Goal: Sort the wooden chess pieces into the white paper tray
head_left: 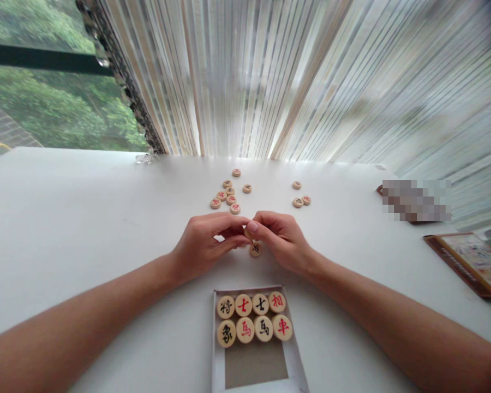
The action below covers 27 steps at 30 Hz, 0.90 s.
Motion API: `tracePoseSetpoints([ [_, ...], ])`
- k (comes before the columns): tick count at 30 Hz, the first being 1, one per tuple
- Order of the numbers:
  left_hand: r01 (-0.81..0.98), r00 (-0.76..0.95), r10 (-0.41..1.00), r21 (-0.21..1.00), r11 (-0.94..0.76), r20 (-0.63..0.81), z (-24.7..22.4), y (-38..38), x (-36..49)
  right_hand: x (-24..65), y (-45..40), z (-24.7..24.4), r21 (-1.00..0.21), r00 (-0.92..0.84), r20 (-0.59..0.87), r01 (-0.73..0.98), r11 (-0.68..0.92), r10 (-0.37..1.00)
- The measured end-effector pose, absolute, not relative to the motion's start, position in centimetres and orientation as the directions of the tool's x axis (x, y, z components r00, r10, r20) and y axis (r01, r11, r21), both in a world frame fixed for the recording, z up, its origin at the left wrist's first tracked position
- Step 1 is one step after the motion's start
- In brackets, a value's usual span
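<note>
My left hand (213, 240) and my right hand (280, 237) meet above the table, both closed on one round wooden piece (248, 233) that their fingers partly hide. Just beneath it, another piece with a black character (255, 250) lies on the white table. Nearer to me is an open white box (219, 360). Two rows of round pieces fill its far part, with red and black characters facing up, among them a red one (282, 327) at the right and a black one (226, 333) at the left. The near part of the box shows its brown bottom.
Beyond my hands lie several loose pieces (231, 200), and farther right a small group with another piece (306, 200). A brown-edged picture item (474, 262) and a blurred-out object (415, 201) are at the right. A curtain (245, 82) hangs behind the table.
</note>
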State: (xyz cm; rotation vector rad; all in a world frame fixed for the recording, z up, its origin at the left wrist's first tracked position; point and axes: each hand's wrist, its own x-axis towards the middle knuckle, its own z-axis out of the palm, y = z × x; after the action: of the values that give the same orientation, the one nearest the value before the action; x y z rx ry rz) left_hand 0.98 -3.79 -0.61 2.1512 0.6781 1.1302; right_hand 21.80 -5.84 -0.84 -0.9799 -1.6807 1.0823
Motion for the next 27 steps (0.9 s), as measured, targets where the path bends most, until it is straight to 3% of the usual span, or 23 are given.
tracePoseSetpoints([
  [12,0.053,0.467,0.740,0.820,-0.570,0.484,-0.76,-3.84,0.98,21.98,-5.92,-0.29,-0.952,-0.313,0.265,0.063,0.298,0.912],
  [27,0.095,0.471,0.712,0.773,-0.628,0.521,-0.73,-3.72,1.04,21.87,-6.08,-1.07,-0.976,-0.338,0.185,0.050,0.214,0.923],
])
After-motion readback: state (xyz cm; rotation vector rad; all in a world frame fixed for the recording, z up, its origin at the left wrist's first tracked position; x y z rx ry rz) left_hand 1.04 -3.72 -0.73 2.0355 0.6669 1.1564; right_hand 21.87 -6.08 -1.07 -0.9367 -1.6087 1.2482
